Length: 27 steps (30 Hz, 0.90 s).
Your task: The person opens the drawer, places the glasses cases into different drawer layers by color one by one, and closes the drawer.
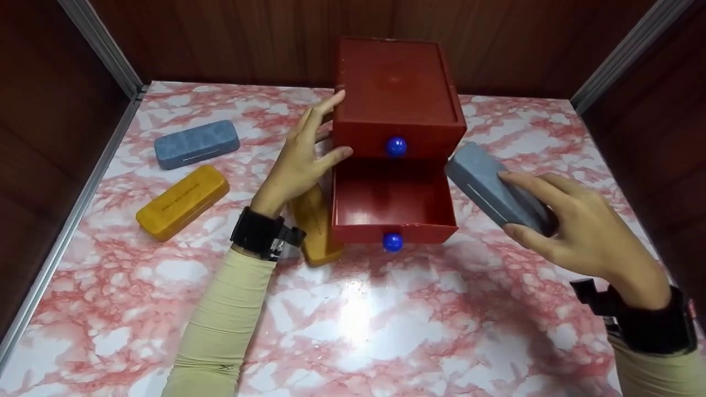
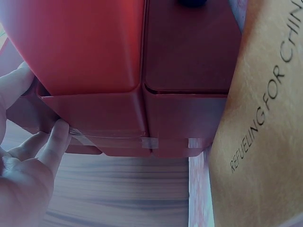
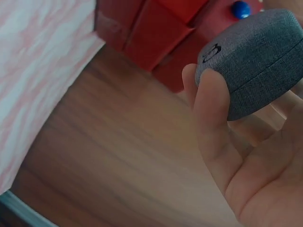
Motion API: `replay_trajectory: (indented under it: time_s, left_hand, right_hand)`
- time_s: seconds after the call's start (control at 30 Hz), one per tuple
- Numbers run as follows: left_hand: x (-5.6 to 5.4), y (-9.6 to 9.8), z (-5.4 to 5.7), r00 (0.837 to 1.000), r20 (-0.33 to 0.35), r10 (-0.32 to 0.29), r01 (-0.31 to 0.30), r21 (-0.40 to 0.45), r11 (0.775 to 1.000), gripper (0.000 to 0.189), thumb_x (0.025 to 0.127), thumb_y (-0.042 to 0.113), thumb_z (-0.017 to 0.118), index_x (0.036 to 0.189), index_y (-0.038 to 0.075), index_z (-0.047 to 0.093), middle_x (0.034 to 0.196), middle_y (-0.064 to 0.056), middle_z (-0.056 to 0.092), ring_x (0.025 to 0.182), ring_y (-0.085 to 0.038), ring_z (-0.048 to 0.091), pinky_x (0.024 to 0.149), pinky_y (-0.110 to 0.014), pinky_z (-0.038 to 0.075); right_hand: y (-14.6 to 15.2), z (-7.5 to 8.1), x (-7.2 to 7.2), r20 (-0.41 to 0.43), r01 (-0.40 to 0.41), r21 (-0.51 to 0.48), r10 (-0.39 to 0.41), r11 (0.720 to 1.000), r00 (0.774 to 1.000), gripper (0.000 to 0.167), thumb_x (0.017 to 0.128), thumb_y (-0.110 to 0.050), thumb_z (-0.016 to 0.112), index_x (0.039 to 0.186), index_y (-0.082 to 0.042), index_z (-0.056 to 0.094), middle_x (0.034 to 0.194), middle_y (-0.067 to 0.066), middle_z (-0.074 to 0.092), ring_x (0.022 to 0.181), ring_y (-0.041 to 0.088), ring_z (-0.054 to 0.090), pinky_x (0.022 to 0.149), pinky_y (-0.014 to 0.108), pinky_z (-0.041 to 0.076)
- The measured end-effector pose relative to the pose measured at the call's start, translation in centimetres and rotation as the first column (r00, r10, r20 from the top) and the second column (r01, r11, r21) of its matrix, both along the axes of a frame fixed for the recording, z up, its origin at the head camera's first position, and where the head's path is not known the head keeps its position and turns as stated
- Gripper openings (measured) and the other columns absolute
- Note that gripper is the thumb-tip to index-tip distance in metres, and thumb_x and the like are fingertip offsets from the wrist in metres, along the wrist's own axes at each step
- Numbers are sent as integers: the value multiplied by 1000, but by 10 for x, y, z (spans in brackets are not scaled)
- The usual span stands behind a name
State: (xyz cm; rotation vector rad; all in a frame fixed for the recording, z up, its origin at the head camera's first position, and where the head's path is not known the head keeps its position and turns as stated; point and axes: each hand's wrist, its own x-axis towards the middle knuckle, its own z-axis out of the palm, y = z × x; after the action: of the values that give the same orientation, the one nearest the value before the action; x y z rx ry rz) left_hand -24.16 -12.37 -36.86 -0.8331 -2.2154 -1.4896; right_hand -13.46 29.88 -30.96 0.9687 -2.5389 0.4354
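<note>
A small red two-drawer box (image 1: pixel 397 82) stands in the middle with blue ball knobs; its lower drawer (image 1: pixel 422 234) is pulled out, and the inside shows bare. My left hand (image 1: pixel 300 151) rests against the box's left side, thumb at the front edge and fingers spread along the side. In the right wrist view, my right hand (image 3: pixel 265 165) pinches a grey-blue glasses case (image 3: pixel 258 61) by its end. The head view shows this case tilted in the air, just right of the open drawer.
A yellow glasses case (image 1: pixel 315 229) lies left of the drawer, partly under my left wrist. Farther left are a blue glasses case (image 1: pixel 197 144) and another yellow one (image 1: pixel 183 203). Brown panels (image 1: pixel 248 38) enclose the marbled red-and-white table (image 1: pixel 353 342) at the back and sides.
</note>
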Motion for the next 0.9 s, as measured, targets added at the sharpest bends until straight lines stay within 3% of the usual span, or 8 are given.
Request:
replay_trajectory:
  time_s: [0.13,0.33,0.6,0.9]
  left_hand:
    - [-1,0,-1,1000,4,10,-10,-3,1000,81,96,20,79,165,16,38,167,-2,38,151,-14,42,116,-32,46]
    - [0,0,-1,1000,15,14,-14,-5,1000,83,95,20,80,166,18,37,167,-2,39,151,-14,41,115,-33,46]
    - [0,0,0,1000,8,9,-9,-12,1000,82,96,19,79,166,18,37,166,-1,39,151,-14,42,116,-33,46]
    - [4,2,4,997,73,22,-22,-11,1000,82,96,16,78,166,16,36,167,-6,37,151,-18,43,118,-34,45]
  right_hand:
    - [-14,7,2,28,-37,25,37,999,999,77,76,-22,88,149,-21,64,122,17,71,84,27,65,66,46,51]
    - [-33,17,1,95,-65,89,57,994,994,70,81,-25,86,147,-25,64,120,15,71,83,24,65,65,45,52]
    - [-56,25,-3,170,-74,162,46,984,984,62,86,-32,84,145,-27,66,119,13,71,81,21,65,68,45,56]
    - [-82,27,-15,238,-34,208,-17,977,971,55,91,-36,79,143,-23,67,116,15,72,81,23,65,69,48,56]
